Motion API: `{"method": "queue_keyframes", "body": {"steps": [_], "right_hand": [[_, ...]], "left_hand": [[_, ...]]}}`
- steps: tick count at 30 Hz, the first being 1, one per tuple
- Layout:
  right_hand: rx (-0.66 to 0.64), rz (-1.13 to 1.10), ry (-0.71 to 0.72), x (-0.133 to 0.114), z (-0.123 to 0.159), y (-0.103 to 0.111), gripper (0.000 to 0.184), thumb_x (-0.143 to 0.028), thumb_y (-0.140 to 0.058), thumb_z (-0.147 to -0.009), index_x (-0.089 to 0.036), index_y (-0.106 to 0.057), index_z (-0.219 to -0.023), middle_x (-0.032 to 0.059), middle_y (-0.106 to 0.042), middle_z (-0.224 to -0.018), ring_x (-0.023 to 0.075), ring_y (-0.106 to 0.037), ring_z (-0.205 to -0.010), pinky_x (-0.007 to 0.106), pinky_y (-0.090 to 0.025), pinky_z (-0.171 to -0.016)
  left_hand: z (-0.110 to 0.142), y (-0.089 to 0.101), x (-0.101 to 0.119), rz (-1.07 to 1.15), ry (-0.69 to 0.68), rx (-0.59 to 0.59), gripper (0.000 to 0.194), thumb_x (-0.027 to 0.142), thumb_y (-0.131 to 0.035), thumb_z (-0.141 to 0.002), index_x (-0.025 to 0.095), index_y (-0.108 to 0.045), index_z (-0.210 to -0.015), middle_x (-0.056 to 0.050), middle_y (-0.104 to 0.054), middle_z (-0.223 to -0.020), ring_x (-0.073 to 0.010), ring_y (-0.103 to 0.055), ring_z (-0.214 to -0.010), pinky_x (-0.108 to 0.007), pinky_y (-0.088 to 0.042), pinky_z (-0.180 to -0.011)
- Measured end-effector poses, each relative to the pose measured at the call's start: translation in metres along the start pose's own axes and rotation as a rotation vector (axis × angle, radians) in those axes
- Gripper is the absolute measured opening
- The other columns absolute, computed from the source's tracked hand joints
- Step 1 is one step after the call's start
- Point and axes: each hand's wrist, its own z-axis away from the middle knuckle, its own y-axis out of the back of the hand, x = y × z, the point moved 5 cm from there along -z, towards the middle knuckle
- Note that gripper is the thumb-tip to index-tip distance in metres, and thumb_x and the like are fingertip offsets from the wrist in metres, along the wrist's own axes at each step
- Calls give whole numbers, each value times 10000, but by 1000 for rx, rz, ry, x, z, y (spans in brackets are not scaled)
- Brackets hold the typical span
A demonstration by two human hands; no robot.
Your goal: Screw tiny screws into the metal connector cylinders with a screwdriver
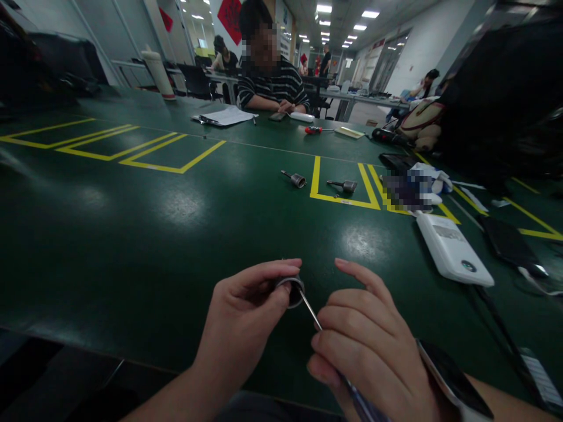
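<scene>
My left hand [250,310] pinches a round, hollow metal hole saw cup [295,300] between thumb and fingers, its open rim turned toward my right hand. My right hand [369,334] is wrapped around a screwdriver [311,310] with a thin metal shaft, its index finger raised. The shaft's tip meets the cup at the rim; how far it reaches inside is hidden. Part of a dark bluish handle shows below the right palm. Farther off on the green table lie two similar hole saws with shanks, one [299,180] outside the yellow tape and one [349,186] inside it.
A white device [455,249] with a cable lies at right, beside a black flat item [512,243]. A red-handled screwdriver [313,130], papers [229,116] and a tumbler [158,75] stand or lie farther back. A person in a striped top [275,88] sits opposite.
</scene>
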Motion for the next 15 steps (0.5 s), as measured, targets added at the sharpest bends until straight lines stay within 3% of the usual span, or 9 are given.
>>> {"method": "queue_keyframes", "body": {"steps": [7,9,11,13,15], "right_hand": [[-28,-58,17,5,1,2,94,-202,-552,-869,-178,-595,-789,-6,-677,-655,131,-629,-666,421,-465,-968],[-16,-75,16,6,1,5,19,-161,-590,-819,-170,-588,-802,3,-682,-676,138,-628,-686,421,-463,-964],[6,-100,-14,8,-1,9,65,-117,-586,-785,-172,-579,-821,12,-680,-698,150,-626,-706,438,-448,-968],[19,-128,-73,12,-3,10,115,-88,-562,-776,-179,-574,-845,21,-673,-729,160,-625,-734,456,-423,-980],[-8,-157,-129,17,-7,8,155,-69,-552,-777,-179,-579,-883,31,-667,-776,166,-628,-774,456,-406,-988]], "left_hand": [[-5,4,-3,66,39,-53,146,168,-706,-693,191,-739,-832,-74,-725,-1005,-201,-694,-821,-281,-561,-760],[-9,6,0,89,70,-131,260,160,-743,-661,203,-720,-916,-71,-718,-1026,-206,-687,-867,-276,-553,-775],[-17,10,5,74,79,-200,421,116,-784,-588,211,-691,-987,-61,-716,-1021,-207,-684,-876,-270,-554,-760],[-31,16,12,-2,17,-210,460,100,-774,-580,197,-673,-1018,-60,-714,-996,-210,-683,-860,-285,-552,-752],[-50,23,20,-160,-126,-200,383,137,-751,-612,174,-679,-986,-61,-712,-939,-207,-676,-837,-303,-538,-769]]}}
